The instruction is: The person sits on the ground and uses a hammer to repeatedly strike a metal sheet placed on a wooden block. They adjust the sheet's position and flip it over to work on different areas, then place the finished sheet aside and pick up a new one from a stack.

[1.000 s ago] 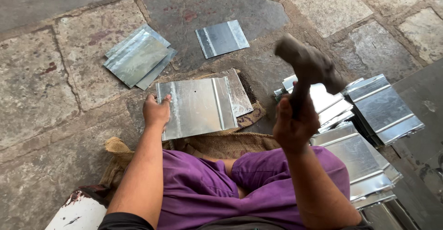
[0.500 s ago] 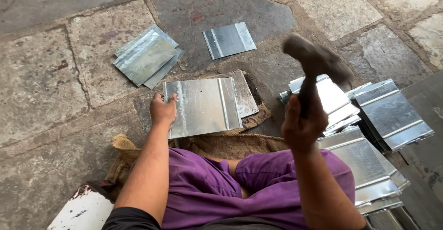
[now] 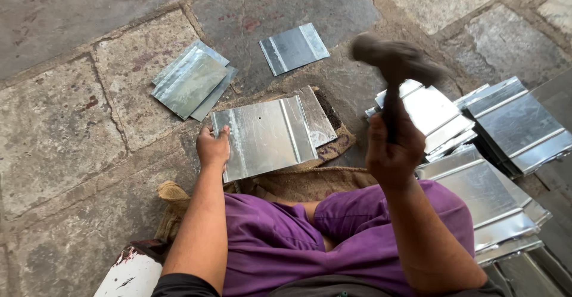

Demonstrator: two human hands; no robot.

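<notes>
Soft even daylight, faint shadows, sheen on metal sheets (image 3: 265,136), motion-blurred hammer (image 3: 393,64).
</notes>
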